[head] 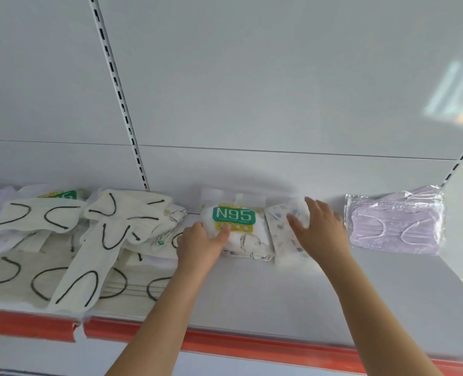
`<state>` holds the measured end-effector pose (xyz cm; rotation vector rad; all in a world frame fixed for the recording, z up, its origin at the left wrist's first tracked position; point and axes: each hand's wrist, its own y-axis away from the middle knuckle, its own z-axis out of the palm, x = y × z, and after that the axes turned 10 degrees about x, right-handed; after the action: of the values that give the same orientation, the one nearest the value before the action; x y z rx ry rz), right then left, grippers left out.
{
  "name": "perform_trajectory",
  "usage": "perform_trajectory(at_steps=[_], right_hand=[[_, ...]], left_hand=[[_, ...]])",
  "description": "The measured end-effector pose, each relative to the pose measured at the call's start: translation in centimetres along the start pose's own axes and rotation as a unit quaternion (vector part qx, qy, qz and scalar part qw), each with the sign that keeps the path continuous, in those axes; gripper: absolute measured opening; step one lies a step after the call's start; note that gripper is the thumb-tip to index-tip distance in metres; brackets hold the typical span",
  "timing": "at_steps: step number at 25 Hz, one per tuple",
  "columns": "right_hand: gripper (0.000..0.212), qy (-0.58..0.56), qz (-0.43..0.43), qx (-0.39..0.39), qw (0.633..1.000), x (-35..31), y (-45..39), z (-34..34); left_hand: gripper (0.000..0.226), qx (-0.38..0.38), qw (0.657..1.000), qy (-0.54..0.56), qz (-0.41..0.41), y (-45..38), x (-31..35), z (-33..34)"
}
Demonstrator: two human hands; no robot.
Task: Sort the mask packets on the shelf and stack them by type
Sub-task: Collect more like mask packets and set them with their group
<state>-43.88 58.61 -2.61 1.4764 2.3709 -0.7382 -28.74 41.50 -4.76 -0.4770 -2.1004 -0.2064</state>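
1. a white shelf [252,299] with an orange-red front strip [252,346] carries the mask packets, seen from the head view.
2. the n95 packet [235,229], white with a green label, lies near the middle of the shelf close to the back wall.
3. the left hand [200,246] rests on the n95 packet's left edge, its fingers [223,234] curled onto the packet with the thumb lying across the lower part of the label.
4. the patterned packet [284,232], pale with small blue marks, lies just beside the n95 packet on its right, touching or overlapping it.
5. the right hand [320,229] lies over the patterned packet with fingers spread and nearly straight, flat rather than clasping; it is blurred, so contact is not sure.
6. the lilac packets [393,226], in clear wrap, form a small stack further right, apart from the hands.
7. cream packets [89,234] with dark ear loops lie heaped and overlapping on the left part of the shelf; a second green-labelled packet [62,195] peeps out behind them.
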Motion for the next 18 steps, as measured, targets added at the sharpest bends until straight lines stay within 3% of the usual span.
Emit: perform_trajectory(at_steps=[1, 3, 7, 10, 13, 16, 18], right_hand=[[0.069, 0.012, 0.028, -0.042, 0.999, 0.9, 0.5, 0.6], [0.062, -0.067, 0.087, -0.085, 0.990, 1.4, 0.9, 1.6], [0.034, -0.178, 0.155, -0.034, 0.971, 1.4, 0.3, 1.0], [0.030, -0.203, 0.184, -0.043, 0.961, 1.9, 0.5, 1.0], [0.039, -0.168, 0.174, -0.081, 0.967, 2.1, 0.5, 1.3], [0.057, -0.076, 0.092, 0.060, 0.991, 0.5, 0.4, 0.3], [0.054, -0.142, 0.015, 0.183, 0.973, -2.8, 1.1, -0.5]], left_hand=[[0.059, 0.001, 1.000, -0.012, 0.004, 0.1, -0.3, 0.5], [0.043, -0.020, 0.998, 0.063, -0.004, 0.1, -0.5, 1.3], [0.030, -0.075, 0.993, 0.090, 0.007, 0.0, 0.5, 2.1], [0.026, -0.092, 0.992, 0.089, 0.013, 0.2, 0.9, 2.5], [0.035, -0.090, 0.993, 0.061, 0.039, 0.6, 0.9, 2.2], [0.062, -0.035, 0.994, -0.024, 0.105, 0.7, 1.0, 0.5], [0.056, 0.080, 0.982, -0.038, 0.166, 0.5, 0.8, -1.5]])
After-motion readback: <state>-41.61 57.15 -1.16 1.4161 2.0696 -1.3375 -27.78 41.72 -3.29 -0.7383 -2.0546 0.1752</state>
